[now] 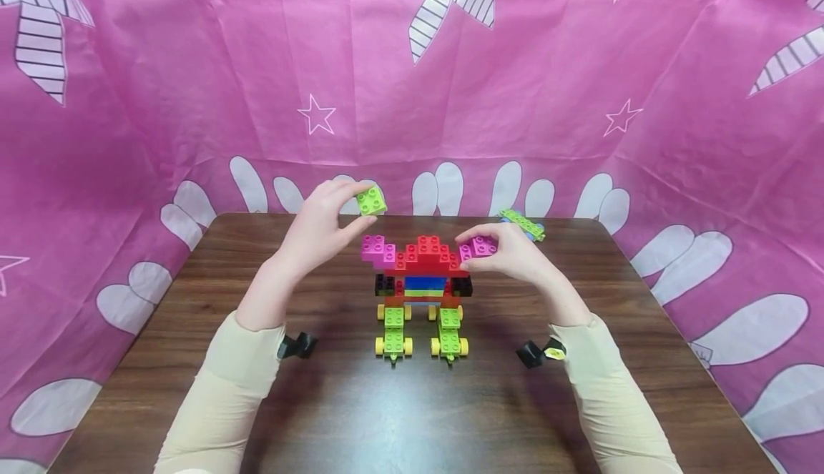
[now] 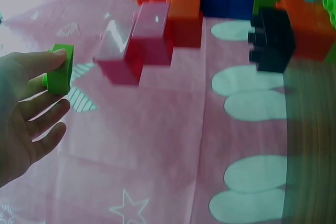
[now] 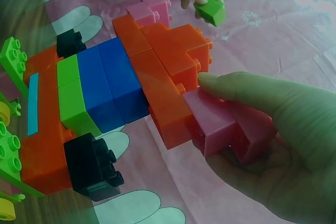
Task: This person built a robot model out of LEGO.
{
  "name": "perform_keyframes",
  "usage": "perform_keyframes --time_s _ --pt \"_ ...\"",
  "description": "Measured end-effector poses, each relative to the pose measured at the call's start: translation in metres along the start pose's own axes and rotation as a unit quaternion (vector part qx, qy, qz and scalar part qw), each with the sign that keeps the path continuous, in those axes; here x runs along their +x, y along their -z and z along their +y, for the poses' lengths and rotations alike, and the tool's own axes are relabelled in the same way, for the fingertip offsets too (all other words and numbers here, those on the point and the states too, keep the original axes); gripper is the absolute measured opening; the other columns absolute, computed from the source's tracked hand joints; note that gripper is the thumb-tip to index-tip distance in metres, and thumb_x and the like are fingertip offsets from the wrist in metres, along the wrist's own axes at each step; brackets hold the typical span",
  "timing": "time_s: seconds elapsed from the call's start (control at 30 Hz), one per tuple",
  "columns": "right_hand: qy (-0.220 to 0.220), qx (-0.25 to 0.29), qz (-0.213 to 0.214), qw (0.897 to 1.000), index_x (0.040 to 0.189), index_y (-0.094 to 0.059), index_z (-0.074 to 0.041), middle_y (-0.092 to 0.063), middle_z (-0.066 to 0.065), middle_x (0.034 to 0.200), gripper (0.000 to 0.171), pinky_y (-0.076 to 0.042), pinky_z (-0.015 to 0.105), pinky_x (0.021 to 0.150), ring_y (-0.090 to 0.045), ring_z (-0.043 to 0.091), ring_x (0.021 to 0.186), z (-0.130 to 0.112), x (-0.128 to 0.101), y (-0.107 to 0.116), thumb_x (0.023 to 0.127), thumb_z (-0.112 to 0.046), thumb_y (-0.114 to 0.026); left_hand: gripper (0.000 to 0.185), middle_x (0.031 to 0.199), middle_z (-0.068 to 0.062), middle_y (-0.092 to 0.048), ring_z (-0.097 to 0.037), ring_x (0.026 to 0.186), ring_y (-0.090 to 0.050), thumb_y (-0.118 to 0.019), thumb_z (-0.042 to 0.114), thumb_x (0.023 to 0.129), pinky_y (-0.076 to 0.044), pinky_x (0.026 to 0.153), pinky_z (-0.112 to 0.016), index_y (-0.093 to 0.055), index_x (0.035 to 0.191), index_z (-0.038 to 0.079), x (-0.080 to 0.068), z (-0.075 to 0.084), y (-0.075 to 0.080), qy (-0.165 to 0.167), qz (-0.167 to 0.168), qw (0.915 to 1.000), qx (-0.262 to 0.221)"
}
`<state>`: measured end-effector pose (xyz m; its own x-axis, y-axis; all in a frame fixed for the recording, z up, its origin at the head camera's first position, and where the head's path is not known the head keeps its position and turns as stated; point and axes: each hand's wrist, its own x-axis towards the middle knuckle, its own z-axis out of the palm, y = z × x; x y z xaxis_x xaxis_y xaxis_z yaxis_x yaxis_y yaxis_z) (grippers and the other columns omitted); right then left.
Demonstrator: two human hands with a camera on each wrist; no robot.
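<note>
- Head view: no writing shows on any brick.
- The left hand (image 1: 322, 224) has its grip pinched on a studded green brick (image 1: 371, 200), at 11 o'clock above the glossy plastic model (image 1: 421, 281).
- The right hand (image 1: 515, 256) is clamped on the pink brick (image 1: 479, 247) at the model's 3 o'clock edge.
- The model stands mid-tabletop (image 1: 399, 417); its back is hidden.

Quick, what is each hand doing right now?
Left hand: pinches a green brick above the brick model.
Right hand: grips the pink bricks on the model's right side.
</note>
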<state>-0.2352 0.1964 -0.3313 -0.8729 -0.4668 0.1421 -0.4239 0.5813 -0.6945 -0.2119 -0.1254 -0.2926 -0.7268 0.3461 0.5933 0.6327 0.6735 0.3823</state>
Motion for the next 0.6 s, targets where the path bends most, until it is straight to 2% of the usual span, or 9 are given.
perform_keyframes --time_s 0.1,0.33,0.6 --pt "0.011 0.001 0.0 1.0 0.115 -0.07 -0.013 -0.07 0.006 0.11 0.043 -0.056 0.034 0.077 -0.061 0.022 0.094 0.0 0.0 0.001 0.077 -0.027 -0.083 0.048 0.115 -0.01 -0.066 -0.025 0.107 -0.056 -0.076 0.018 0.085 -0.05 0.095 -0.042 -0.061 0.129 0.005 0.003 0.006 -0.008 -0.014 -0.008 0.9999 -0.002" --pt "0.036 0.02 0.007 0.999 0.121 -0.068 -0.01 -0.071 0.009 0.117 0.049 -0.057 0.029 0.083 -0.065 0.021 0.102 -0.007 0.003 0.003 0.077 -0.025 -0.084 0.048 0.123 -0.01 -0.065 -0.026 0.117 -0.057 -0.073 0.023 0.089 -0.048 0.102 -0.042 -0.06 0.131 0.006 0.006 0.018 -0.03 -0.026 -0.05 0.9983 -0.012" --pt "0.06 0.035 0.009 0.998 0.127 -0.065 -0.009 -0.07 0.01 0.121 0.05 -0.058 0.04 0.087 -0.066 0.023 0.11 -0.02 0.007 0.004 0.081 -0.023 -0.081 0.047 0.128 -0.01 -0.064 -0.026 0.123 -0.055 -0.069 0.028 0.092 -0.046 0.105 -0.042 -0.059 0.133 0.006 0.006 0.029 -0.046 -0.037 -0.075 0.9965 -0.007"
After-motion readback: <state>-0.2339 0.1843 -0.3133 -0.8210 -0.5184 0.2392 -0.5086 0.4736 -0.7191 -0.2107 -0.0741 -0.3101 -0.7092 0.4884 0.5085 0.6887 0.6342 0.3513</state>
